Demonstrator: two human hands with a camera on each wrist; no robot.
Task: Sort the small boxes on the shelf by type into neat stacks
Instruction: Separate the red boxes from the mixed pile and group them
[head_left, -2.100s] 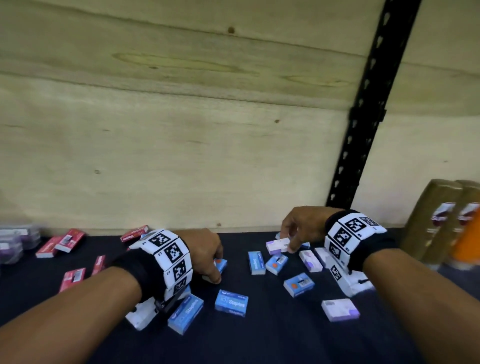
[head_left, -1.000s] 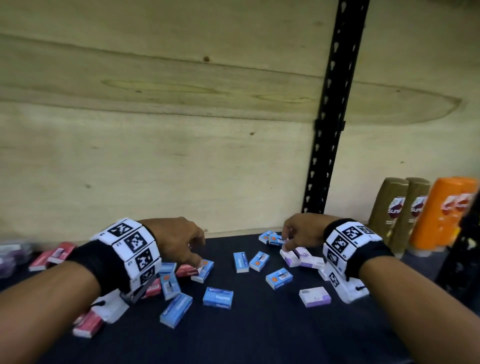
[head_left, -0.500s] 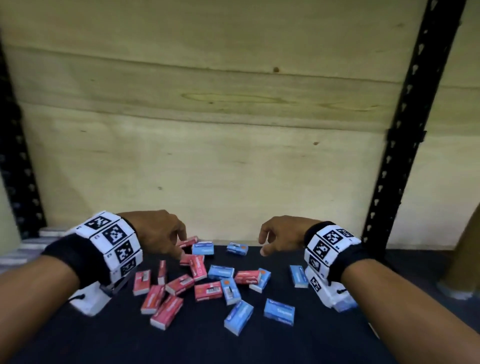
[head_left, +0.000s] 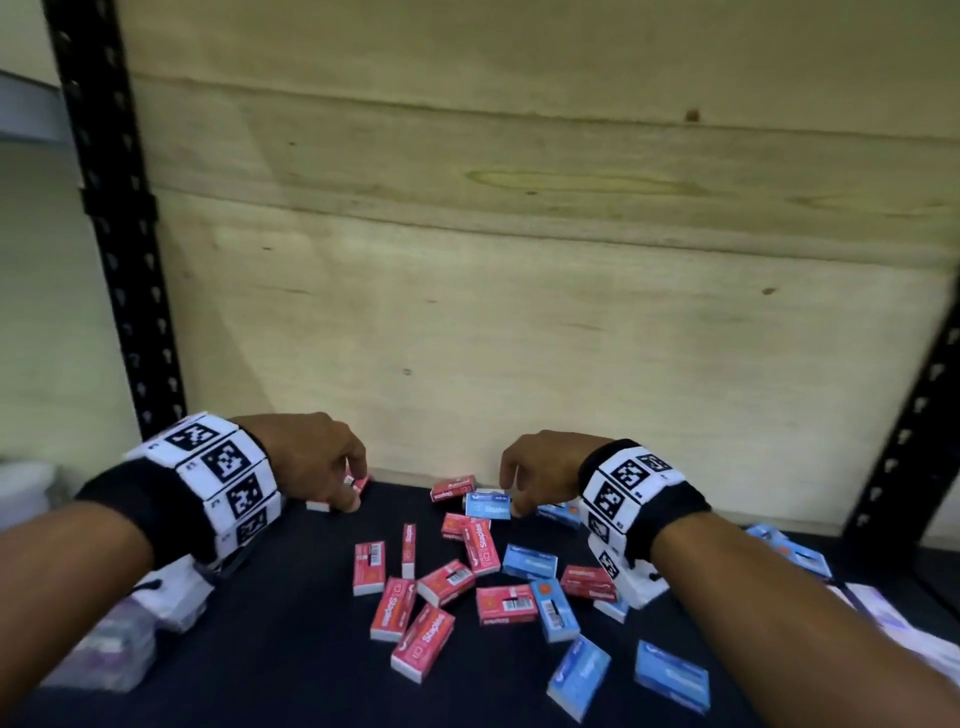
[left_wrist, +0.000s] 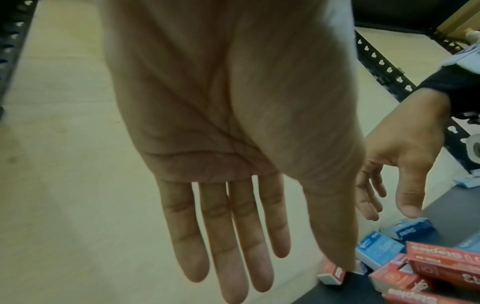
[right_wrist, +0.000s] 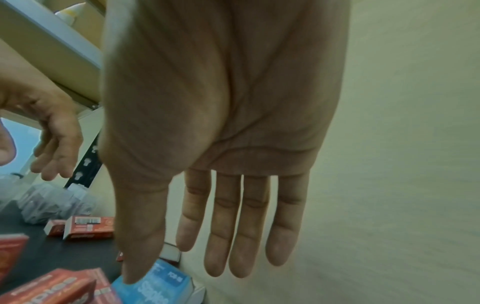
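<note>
Your left hand (head_left: 311, 460) hangs with straight, relaxed fingers holding nothing, its thumb tip at a red box (left_wrist: 332, 274) by the back wall. Your right hand (head_left: 540, 470) is just as slack, its thumb on a blue box (head_left: 487, 505). On the shelf (head_left: 270, 639), red boxes (head_left: 410, 613) and blue boxes (head_left: 579, 675) lie mixed and scattered; no stack shows yet, so I judge nearly all the sorting remains.

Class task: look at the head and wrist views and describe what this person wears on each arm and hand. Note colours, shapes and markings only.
Both forearms are bare, with no sleeves or gloves. The left hand and right hand each follow a black wristband wrapped in white square tiles printed with black pixel-pattern markers. A white block hangs beneath each wrist.
</note>
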